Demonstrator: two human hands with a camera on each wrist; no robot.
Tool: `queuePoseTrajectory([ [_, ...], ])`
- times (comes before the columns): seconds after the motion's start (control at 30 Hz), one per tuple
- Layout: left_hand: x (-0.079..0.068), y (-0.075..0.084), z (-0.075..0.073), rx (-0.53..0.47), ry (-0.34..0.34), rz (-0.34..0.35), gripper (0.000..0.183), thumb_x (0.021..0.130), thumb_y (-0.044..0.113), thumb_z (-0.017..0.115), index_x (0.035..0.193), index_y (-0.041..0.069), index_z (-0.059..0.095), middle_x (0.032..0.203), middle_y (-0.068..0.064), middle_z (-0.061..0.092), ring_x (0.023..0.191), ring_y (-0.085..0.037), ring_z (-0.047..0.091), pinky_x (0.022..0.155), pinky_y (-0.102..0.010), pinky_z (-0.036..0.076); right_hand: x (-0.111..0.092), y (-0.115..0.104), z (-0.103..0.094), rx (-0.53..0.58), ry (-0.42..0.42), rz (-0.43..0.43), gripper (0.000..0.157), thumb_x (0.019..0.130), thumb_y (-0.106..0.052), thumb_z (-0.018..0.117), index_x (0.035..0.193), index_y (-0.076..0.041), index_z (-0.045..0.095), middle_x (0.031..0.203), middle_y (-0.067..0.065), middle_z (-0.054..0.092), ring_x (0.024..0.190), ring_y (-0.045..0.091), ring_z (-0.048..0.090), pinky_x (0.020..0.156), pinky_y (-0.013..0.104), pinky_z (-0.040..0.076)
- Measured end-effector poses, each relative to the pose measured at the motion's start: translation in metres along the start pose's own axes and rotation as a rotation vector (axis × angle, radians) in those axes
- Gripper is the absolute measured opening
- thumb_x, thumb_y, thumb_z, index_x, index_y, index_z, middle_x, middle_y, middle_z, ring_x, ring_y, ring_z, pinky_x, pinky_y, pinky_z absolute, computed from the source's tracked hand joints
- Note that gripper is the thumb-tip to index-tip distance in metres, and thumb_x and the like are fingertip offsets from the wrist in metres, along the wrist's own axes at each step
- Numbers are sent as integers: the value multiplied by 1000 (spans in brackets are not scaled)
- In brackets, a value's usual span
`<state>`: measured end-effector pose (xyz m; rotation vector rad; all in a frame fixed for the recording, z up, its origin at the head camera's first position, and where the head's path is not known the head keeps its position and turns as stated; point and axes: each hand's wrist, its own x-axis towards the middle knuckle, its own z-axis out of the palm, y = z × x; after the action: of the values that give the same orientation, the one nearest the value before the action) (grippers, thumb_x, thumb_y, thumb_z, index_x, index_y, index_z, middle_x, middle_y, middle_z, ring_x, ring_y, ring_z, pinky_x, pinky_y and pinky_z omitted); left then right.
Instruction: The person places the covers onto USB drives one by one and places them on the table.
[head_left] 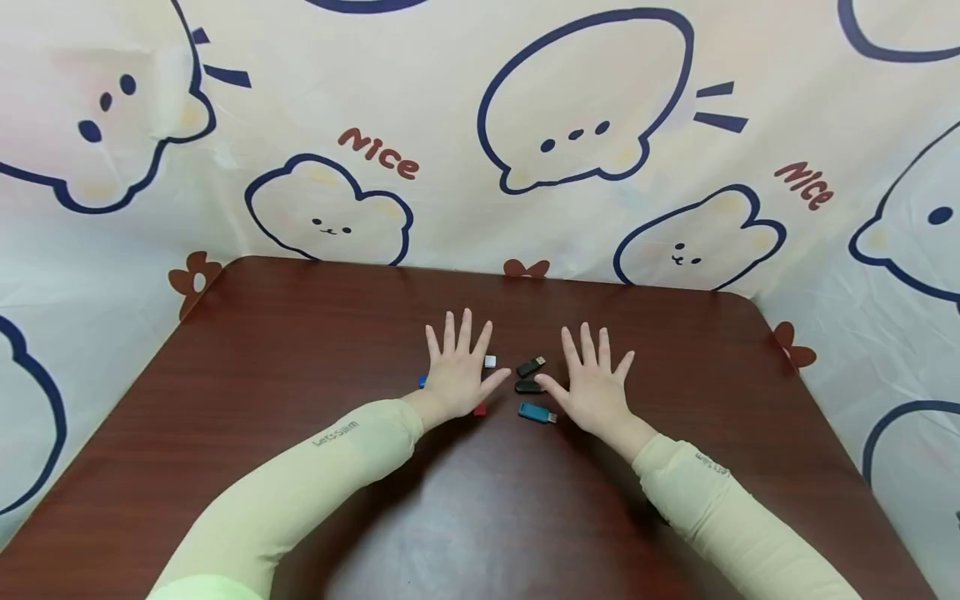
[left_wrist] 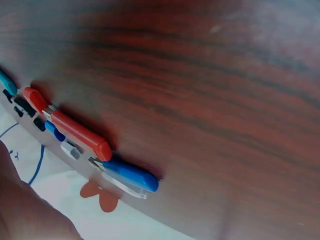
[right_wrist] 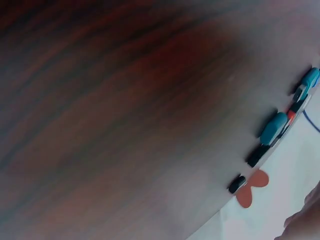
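My left hand (head_left: pixel 455 379) is held palm down with straight, spread fingers over the left part of a group of USB sticks. It hides much of a blue stick (left_wrist: pixel 131 174) and a red stick (left_wrist: pixel 80 132), which show better in the left wrist view. Beside its index finger lies a small white piece (head_left: pixel 490 361). My right hand (head_left: pixel 596 387), fingers also spread, is to the right of the group. Its thumb overlaps the end of a black stick (head_left: pixel 528 387). Another black stick (head_left: pixel 531 367) lies behind that, and a teal stick (head_left: pixel 534 412) in front. Neither hand holds anything.
The sticks lie on a dark brown wooden table (head_left: pixel 337 333) with rounded far corners. A pale curtain (head_left: pixel 450 217) printed with cartoon bears and the word "Nice" hangs along its back and sides. Light sleeves (head_left: pixel 322 475) cover both forearms.
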<state>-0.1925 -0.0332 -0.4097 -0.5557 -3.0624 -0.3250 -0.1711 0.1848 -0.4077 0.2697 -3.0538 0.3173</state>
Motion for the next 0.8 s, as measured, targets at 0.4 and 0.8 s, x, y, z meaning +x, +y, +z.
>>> queuePoseTrajectory([
  [0.4,34,33,-5,90,-41,77,55,92,54,46,128,12,53,148,-14,34,141,-34,19,111,-62,2,15,25,-17,69,66,127,49,93,-41,53,122,-3,57,123,20,56,115,37,46,93,53,38],
  [0.8,54,53,6,164,-141,39,35,90,45,57,113,20,66,124,-8,55,125,-30,41,112,-58,13,33,40,-15,175,-160,301,39,92,-33,57,120,-6,60,122,16,62,105,32,60,79,44,50],
])
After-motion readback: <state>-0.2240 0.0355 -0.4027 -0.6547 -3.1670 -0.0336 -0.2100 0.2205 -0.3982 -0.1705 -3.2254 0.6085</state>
